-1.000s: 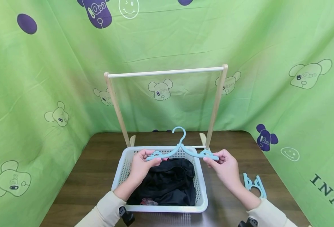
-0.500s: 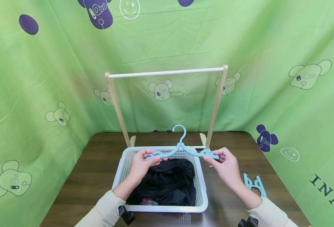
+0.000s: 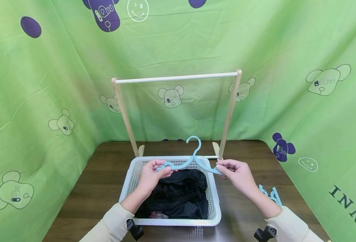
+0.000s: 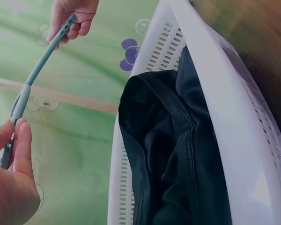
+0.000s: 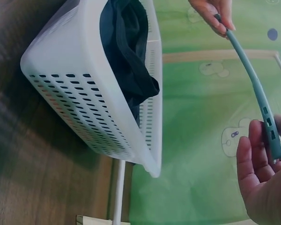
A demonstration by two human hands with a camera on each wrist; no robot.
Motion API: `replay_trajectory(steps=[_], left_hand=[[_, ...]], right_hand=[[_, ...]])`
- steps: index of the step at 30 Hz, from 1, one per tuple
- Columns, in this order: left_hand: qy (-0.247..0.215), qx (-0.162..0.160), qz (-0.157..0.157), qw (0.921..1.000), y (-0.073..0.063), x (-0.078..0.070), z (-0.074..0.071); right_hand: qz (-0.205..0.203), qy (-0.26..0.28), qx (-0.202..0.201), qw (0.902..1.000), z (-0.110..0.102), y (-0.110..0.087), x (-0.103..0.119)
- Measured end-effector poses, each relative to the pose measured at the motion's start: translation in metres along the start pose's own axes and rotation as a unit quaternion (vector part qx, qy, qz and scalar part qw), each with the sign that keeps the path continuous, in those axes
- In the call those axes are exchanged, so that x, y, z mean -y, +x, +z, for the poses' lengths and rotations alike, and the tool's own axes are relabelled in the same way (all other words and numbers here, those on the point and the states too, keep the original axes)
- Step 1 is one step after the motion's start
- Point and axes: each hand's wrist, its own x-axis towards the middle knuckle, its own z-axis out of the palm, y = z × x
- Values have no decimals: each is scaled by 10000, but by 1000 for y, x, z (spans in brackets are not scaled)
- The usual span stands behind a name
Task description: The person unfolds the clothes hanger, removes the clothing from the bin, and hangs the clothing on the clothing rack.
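Observation:
A light blue plastic clothes hanger (image 3: 182,165), its hook pointing up, is held above the basket between two hands. My left hand (image 3: 149,176) pinches its left arm between thumb and fingers, covering the tip. At the other end, my right hand (image 3: 237,174) pinches the right arm, which slants down more than the left one. In the right wrist view, the slotted end of the hanger (image 5: 269,124) lies between the right thumb and fingers. Below, the white slotted basket (image 3: 215,201) contains black cloth (image 3: 181,191), with a small pinkish piece (image 3: 158,215) at its front edge.
Behind the basket stands a wooden rack with a white top rail (image 3: 176,78). A second blue hanger, folded (image 3: 275,195), lies on the brown table (image 3: 84,198) at the right, partly hidden by the right forearm. A green printed curtain (image 3: 178,43) surrounds the table.
My right hand has moved left and turned, bringing the hanger's right arm inward and down. The hook has tilted slightly right. My left hand has barely moved.

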Motion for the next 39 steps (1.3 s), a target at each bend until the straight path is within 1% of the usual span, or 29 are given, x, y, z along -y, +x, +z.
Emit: replay_trajectory(steps=[5,11,16,22,27,32,36,39], left_hand=[[-72,-4,-73,9999,0,-1,0],[-48,11,-143,9999,0,-1,-1],[-38,40,-118,9999,0,0,-1],[24,11,-98,9999,0,1,-1],[29,-33,-23,10000,1,0,-2],[-40,-139,-84,9999,1,-1,-3],[-24,-195,-75,9998,1,0,-4],[-28,-216,-41,9998,2,2,-6]], right_hand=[[-149,-193,10,9997,-1,2,-3],[-78,-334,-67,9994,-3,2,-8],[41,-407,-340,9986,-3,3,-9],[170,-231,-680,9973,-2,4,-8],[255,-218,-882,9955,-3,4,-7],[340,-23,-864,9957,-7,4,-4],[235,55,-809,9964,-10,3,-4],[109,-34,-747,9971,-12,2,-5]])
